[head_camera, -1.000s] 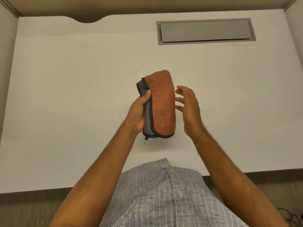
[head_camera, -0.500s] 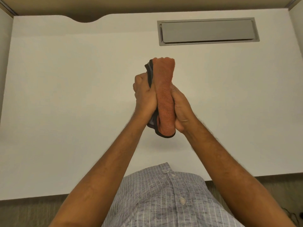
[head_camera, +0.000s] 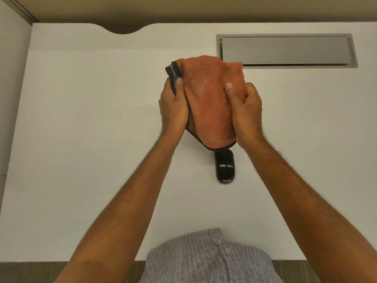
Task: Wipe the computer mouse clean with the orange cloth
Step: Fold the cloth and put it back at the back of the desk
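The orange cloth (head_camera: 208, 101), dark-edged with a grey underside, is held up above the white desk between both hands. My left hand (head_camera: 173, 107) grips its left side with the thumb on the grey edge. My right hand (head_camera: 244, 113) grips its right side with the thumb pressed into the orange face. A black computer mouse (head_camera: 225, 168) lies on the desk just below the cloth's lower corner, between my forearms; its far end is hidden by the cloth.
The white desk (head_camera: 81, 139) has a grey cable-tray lid (head_camera: 285, 51) set into its back right and a curved cut-out at the back edge. Partition walls stand at the left. The desk's front edge is near my striped shirt.
My right hand came in and took hold of the cloth, then both hands spread it wider and lifted it away from me. The mouse, hidden before, now shows below the cloth.
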`<state>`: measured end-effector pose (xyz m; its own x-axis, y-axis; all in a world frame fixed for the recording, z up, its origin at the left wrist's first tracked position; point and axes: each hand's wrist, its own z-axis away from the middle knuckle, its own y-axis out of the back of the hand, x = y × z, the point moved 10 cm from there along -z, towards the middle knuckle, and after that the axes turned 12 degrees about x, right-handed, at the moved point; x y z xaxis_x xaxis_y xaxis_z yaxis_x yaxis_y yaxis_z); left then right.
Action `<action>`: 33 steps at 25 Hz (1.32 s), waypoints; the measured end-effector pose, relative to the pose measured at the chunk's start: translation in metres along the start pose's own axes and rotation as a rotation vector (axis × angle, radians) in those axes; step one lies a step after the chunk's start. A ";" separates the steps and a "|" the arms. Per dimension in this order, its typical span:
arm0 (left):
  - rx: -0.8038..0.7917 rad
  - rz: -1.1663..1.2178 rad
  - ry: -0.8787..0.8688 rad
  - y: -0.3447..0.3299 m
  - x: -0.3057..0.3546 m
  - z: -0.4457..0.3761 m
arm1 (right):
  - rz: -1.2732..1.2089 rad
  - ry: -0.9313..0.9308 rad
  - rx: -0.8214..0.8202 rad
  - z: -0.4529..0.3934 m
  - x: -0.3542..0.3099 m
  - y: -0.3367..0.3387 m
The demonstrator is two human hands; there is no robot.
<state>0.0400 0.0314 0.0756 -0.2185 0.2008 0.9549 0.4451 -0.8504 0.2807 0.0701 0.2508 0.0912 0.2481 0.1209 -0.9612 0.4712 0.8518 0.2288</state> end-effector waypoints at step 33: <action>0.050 -0.833 -0.273 -0.067 -0.045 -0.228 | 0.808 0.424 -0.099 -0.201 0.030 -0.181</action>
<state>-0.1781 -0.0318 -0.0080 -0.2763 0.8616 0.4258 0.2722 -0.3548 0.8944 -0.1782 0.2028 -0.0106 0.1302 0.8587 -0.4956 0.2103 0.4646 0.8602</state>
